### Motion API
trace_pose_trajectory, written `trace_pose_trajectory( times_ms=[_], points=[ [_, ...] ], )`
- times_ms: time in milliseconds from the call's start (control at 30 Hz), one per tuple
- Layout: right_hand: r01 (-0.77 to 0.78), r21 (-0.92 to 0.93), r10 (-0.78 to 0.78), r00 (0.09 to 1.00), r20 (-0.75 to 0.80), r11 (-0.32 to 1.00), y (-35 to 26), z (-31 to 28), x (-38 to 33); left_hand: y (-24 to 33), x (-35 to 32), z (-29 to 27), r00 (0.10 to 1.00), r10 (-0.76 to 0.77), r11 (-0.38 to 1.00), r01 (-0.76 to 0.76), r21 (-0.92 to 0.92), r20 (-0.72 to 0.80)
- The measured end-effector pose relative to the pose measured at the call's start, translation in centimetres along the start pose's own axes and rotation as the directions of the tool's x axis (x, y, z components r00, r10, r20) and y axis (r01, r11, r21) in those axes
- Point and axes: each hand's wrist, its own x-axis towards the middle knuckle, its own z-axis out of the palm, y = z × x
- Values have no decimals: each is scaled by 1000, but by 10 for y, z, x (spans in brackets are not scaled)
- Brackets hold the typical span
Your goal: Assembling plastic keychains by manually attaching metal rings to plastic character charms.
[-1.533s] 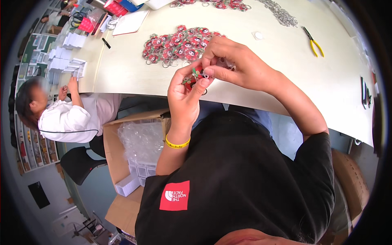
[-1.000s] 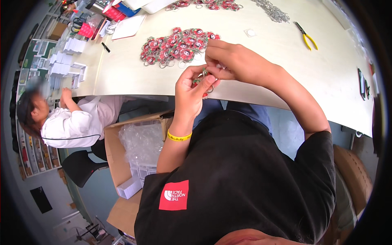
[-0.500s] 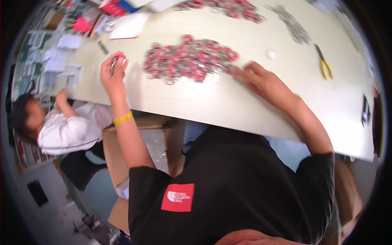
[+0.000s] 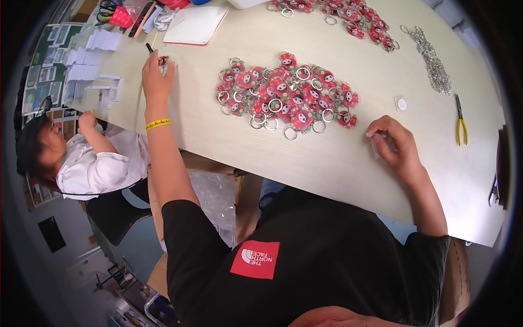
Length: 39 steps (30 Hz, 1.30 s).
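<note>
A pile of red acrylic keychains (image 4: 283,95) with metal split rings lies in the middle of the table. To its left, my left hand (image 4: 157,82) is closed, with a small red keychain (image 4: 163,62) between thumb and fingers, partly hidden by them. Beyond those fingertips a dark, narrow stick-like thing (image 4: 149,48) shows. At the pile's right, apart from it, my right hand (image 4: 396,146) pinches a small, clear or whitish flat piece (image 4: 374,147), mostly covered by the fingers. A small white square piece with a round centre (image 4: 401,103) lies beyond this hand.
More red keychains (image 4: 359,19) lie at the far side, with a heap of metal chains (image 4: 433,62) to their right. Yellow-handled pliers (image 4: 461,128) rest at the right. A white notebook (image 4: 196,26) lies far left. Another person (image 4: 92,163) sits at the left; an open cardboard box (image 4: 248,201) stands below the table edge.
My right hand has drawn back from the pile's right edge and now pinches a small piece. My left hand has turned and reached farther out. The whole view has shifted.
</note>
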Motion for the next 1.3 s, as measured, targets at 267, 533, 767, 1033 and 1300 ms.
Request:
trace_pose_trajectory(
  times_ms=[267, 533, 767, 1033, 1300],
  points=[
    [-251, 681, 206, 967, 149, 688, 9, -17, -5, 154, -36, -56, 914, 364, 836, -237, -495, 178],
    [-173, 371, 157, 985, 74, 912, -39, -2, 10, 167, -39, -77, 910, 398, 843, -313, -437, 115],
    [-77, 304, 35, 989, 142, 949, -37, 24, 44, 261, -66, -114, 852, 500, 668, -492, -558, -152],
    [13, 353, -39, 997, 67, 936, -35, 19, 37, 306, -106, -87, 986, 169, -88, 25, -996, 10],
    [560, -205, -594, 780, -194, 803, -47, 22, 24, 312, -114, -85, 997, 54, -128, -49, -991, -56]
  ],
)
